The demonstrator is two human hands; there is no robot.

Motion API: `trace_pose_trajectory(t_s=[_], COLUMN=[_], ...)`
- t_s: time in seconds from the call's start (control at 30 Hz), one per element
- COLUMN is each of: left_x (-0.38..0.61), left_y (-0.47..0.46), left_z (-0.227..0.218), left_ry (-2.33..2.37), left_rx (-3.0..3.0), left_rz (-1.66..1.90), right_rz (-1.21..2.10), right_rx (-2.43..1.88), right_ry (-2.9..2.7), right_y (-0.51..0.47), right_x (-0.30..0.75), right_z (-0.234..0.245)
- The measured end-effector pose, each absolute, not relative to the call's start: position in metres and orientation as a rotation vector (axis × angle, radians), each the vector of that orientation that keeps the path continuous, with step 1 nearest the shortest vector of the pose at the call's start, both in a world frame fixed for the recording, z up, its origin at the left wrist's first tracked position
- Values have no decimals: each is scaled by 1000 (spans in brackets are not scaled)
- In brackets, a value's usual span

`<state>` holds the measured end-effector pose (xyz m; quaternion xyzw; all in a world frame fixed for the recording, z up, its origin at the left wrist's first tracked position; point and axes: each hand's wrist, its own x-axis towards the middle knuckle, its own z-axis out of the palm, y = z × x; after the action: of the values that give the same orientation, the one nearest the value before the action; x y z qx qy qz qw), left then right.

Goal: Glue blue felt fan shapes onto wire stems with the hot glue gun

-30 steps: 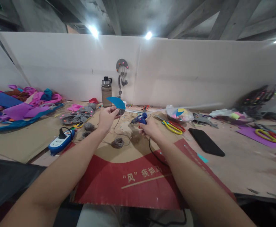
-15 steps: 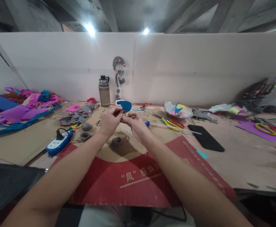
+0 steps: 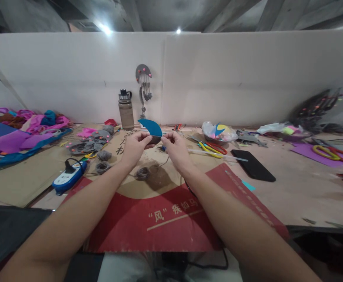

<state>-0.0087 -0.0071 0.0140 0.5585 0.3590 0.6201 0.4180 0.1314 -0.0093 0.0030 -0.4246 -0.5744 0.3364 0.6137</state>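
A blue crescent-shaped felt piece is held up in front of me, with a darker grey layer along its lower edge. The thumb and fingers of my left hand pinch its lower left part. My right hand is closed at its right tip, where grey yarn seems to hang down; the exact grip there is hard to make out. Below the hands a coil of grey yarn rests on the cardboard. Two more yarn bundles, a ball and a coil, lie left of my left hand.
A power strip, grey felt cutouts and coloured felt scraps lie left. A bottle stands behind. Rightward are scissors, a translucent rod, a black phone and a bagged bowl.
The blue crescent has turned so that its pointed end rises to the upper left, and its grey underside layer shows. My right hand has moved up to its right tip.
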Motion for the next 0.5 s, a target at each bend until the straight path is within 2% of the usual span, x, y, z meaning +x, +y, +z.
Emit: trace_pose_trajectory(t_s=[0.5], left_x=[-7], left_y=[-11], left_z=[19], left_ry=[884], left_rx=[1224], left_rz=[1515], right_rz=[728], right_rx=[-986], right_ry=[-1343], right_y=[-11], right_x=[135], right_z=[6])
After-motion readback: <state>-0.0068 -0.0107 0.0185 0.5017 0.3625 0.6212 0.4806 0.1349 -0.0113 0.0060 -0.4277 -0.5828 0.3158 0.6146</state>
